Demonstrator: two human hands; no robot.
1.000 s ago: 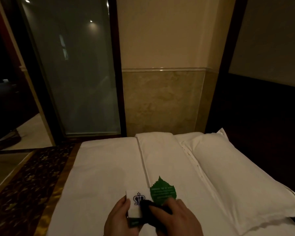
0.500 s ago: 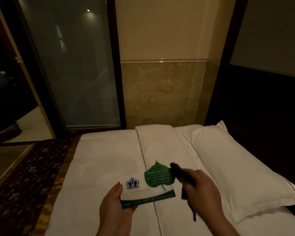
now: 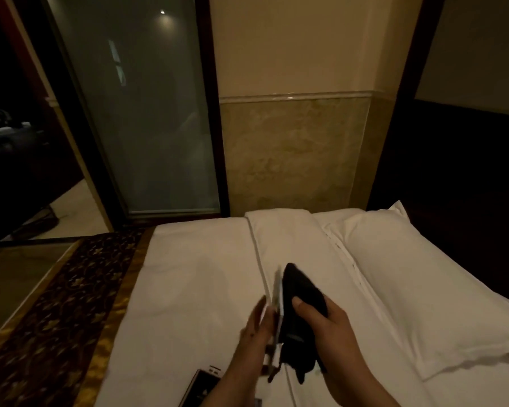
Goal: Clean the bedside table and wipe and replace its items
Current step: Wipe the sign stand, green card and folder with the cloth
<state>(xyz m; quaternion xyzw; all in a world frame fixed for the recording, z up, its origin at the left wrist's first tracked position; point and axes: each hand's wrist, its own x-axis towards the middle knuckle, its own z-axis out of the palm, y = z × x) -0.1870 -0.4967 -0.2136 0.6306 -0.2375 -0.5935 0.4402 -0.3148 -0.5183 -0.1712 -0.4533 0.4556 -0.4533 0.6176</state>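
The left grip holds a card edge-on above the bed. The right grip clutches a black cloth against it.

We note dim, warm light. A white bed fills the near field, with a pillow at right beside a dark headboard and a dark-and-gold runner at left. Far: a frosted glass panel at left, a beige wall with marbled lower half at centre.
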